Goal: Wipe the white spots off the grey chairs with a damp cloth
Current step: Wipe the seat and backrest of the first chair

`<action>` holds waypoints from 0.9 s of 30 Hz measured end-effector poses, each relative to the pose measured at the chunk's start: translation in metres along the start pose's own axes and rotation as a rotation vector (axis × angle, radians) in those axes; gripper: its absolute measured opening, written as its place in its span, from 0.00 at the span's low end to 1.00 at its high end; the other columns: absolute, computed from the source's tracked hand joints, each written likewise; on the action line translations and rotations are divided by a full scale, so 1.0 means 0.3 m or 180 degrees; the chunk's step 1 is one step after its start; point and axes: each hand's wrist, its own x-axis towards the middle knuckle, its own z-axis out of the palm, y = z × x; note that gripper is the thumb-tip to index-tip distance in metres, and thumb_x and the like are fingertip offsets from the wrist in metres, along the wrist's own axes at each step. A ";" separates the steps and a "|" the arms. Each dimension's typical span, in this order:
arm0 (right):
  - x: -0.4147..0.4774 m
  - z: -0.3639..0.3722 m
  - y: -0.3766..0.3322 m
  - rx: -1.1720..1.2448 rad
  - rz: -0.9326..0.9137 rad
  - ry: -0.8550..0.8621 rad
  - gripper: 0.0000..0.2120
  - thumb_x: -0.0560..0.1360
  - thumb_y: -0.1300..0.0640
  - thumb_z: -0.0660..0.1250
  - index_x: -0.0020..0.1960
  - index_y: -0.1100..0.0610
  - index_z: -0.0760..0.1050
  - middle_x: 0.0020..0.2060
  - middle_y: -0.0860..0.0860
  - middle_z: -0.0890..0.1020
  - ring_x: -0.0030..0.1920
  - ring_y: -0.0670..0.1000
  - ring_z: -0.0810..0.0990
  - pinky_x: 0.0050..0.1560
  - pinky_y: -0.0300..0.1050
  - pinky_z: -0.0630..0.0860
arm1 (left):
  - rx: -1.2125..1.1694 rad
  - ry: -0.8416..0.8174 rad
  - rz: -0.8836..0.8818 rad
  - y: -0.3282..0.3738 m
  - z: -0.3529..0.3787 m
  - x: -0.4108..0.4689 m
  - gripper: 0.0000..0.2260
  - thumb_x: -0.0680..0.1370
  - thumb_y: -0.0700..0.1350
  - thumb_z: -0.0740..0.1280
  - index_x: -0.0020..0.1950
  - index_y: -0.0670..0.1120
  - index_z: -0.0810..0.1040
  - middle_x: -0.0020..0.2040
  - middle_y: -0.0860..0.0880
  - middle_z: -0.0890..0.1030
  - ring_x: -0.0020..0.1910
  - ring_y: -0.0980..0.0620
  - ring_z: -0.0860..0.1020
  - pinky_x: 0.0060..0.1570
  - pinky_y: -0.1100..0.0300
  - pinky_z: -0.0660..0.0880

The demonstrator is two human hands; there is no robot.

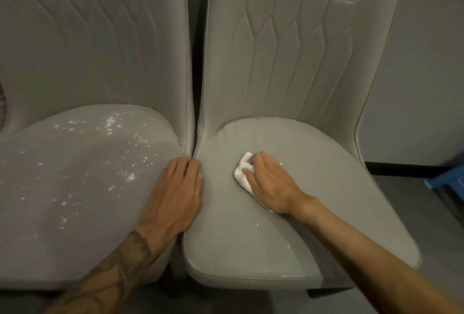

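Note:
Two grey upholstered chairs stand side by side. The left chair's seat [75, 188] is speckled with many white spots [130, 177]. The right chair's seat [313, 163] looks mostly plain, with a small white speck [257, 225] and a faint smear near its front. My right hand [270, 184] grips a crumpled white cloth [242, 170] and presses it on the middle of the right seat. My left hand [175, 195] lies flat, fingers straight, across the gap where the two seats meet. White smudges [346, 0] mark the right chair's backrest near the top.
A grey wall panel [426, 62] rises to the right of the chairs. A blue object [449, 178] sits on the dark floor at the far right edge. A narrow dark gap [194, 37] separates the two backrests.

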 end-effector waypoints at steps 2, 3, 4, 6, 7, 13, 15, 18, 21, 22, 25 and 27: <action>-0.022 0.018 -0.066 -0.0253 -0.0185 0.0246 0.14 0.83 0.54 0.55 0.50 0.62 0.73 0.45 0.60 0.76 0.46 0.61 0.75 0.48 0.55 0.71 | 0.0046 0.0007 -0.0037 0.006 0.000 0.002 0.13 0.85 0.46 0.54 0.61 0.43 0.75 0.58 0.43 0.77 0.55 0.43 0.74 0.56 0.46 0.75; -0.045 0.032 -0.102 -0.0298 -0.0379 0.0279 0.13 0.83 0.54 0.56 0.49 0.61 0.73 0.44 0.59 0.76 0.45 0.60 0.75 0.47 0.54 0.69 | 0.0066 -0.0001 -0.0049 0.009 -0.001 0.002 0.13 0.84 0.46 0.54 0.60 0.43 0.75 0.57 0.43 0.77 0.55 0.42 0.74 0.55 0.45 0.75; -0.069 0.048 -0.129 -0.0278 -0.0582 0.0297 0.12 0.83 0.54 0.56 0.49 0.60 0.73 0.44 0.58 0.75 0.44 0.59 0.74 0.47 0.52 0.68 | 0.0074 -0.0018 -0.0065 0.010 -0.002 0.004 0.13 0.84 0.46 0.54 0.60 0.43 0.75 0.57 0.42 0.77 0.55 0.41 0.74 0.55 0.45 0.75; -0.108 0.055 -0.145 0.0002 -0.0710 0.0216 0.11 0.84 0.52 0.55 0.50 0.58 0.71 0.45 0.56 0.74 0.45 0.56 0.72 0.49 0.51 0.69 | 0.0077 -0.0058 -0.0065 0.010 -0.008 0.003 0.14 0.84 0.46 0.54 0.60 0.42 0.76 0.57 0.41 0.78 0.55 0.40 0.75 0.55 0.44 0.75; -0.118 0.042 -0.136 0.0135 -0.0625 0.0118 0.12 0.84 0.52 0.54 0.51 0.59 0.70 0.46 0.56 0.73 0.46 0.56 0.72 0.50 0.51 0.69 | 0.0092 -0.0078 -0.0057 0.010 -0.012 0.000 0.14 0.84 0.46 0.54 0.60 0.42 0.76 0.57 0.41 0.78 0.55 0.40 0.75 0.55 0.44 0.75; -0.122 -0.021 -0.014 -0.0139 0.0201 0.0042 0.15 0.84 0.50 0.54 0.56 0.61 0.70 0.52 0.58 0.74 0.53 0.60 0.73 0.56 0.53 0.67 | 0.0126 -0.0116 -0.0052 0.018 -0.029 -0.004 0.14 0.84 0.48 0.53 0.59 0.43 0.75 0.56 0.42 0.77 0.53 0.41 0.73 0.54 0.45 0.74; -0.141 -0.004 -0.082 -0.0262 -0.0116 0.0090 0.14 0.84 0.52 0.55 0.55 0.62 0.71 0.51 0.60 0.75 0.51 0.61 0.73 0.54 0.56 0.68 | 0.0130 -0.0143 -0.0047 0.021 -0.032 -0.003 0.14 0.83 0.48 0.54 0.58 0.43 0.75 0.56 0.42 0.77 0.53 0.41 0.73 0.53 0.44 0.74; -0.177 0.020 -0.157 -0.0044 -0.0624 0.0017 0.13 0.83 0.49 0.53 0.54 0.58 0.69 0.49 0.56 0.74 0.48 0.56 0.71 0.53 0.51 0.68 | 0.0090 -0.0231 -0.0065 0.021 -0.038 -0.003 0.14 0.83 0.49 0.54 0.58 0.42 0.75 0.56 0.41 0.77 0.53 0.41 0.73 0.54 0.44 0.74; -0.188 -0.013 -0.085 -0.0109 -0.0550 -0.0111 0.13 0.83 0.48 0.54 0.56 0.57 0.69 0.52 0.54 0.73 0.50 0.55 0.71 0.54 0.49 0.67 | 0.0091 -0.0235 -0.0018 0.020 -0.042 -0.007 0.15 0.83 0.49 0.55 0.60 0.42 0.75 0.57 0.41 0.77 0.54 0.41 0.73 0.54 0.44 0.73; -0.192 -0.028 -0.044 -0.0173 -0.0444 -0.0123 0.13 0.83 0.48 0.55 0.57 0.57 0.70 0.52 0.54 0.74 0.50 0.56 0.72 0.54 0.49 0.67 | 0.0096 -0.0217 -0.0002 0.017 -0.041 -0.009 0.14 0.83 0.49 0.55 0.60 0.42 0.74 0.56 0.41 0.77 0.54 0.41 0.73 0.54 0.45 0.73; -0.222 -0.069 0.089 -0.0319 0.0076 -0.0128 0.14 0.83 0.48 0.54 0.58 0.57 0.70 0.53 0.54 0.73 0.52 0.57 0.72 0.57 0.54 0.69 | 0.0081 -0.0145 0.0038 0.012 -0.033 -0.008 0.13 0.83 0.49 0.56 0.60 0.43 0.74 0.55 0.42 0.77 0.52 0.44 0.72 0.53 0.47 0.72; -0.252 -0.064 0.095 -0.0286 0.0221 0.0016 0.14 0.84 0.48 0.54 0.58 0.57 0.70 0.53 0.54 0.73 0.51 0.57 0.72 0.57 0.54 0.68 | 0.0104 -0.0100 0.0049 0.010 -0.027 -0.004 0.12 0.83 0.49 0.56 0.59 0.43 0.73 0.55 0.42 0.77 0.52 0.43 0.71 0.52 0.46 0.72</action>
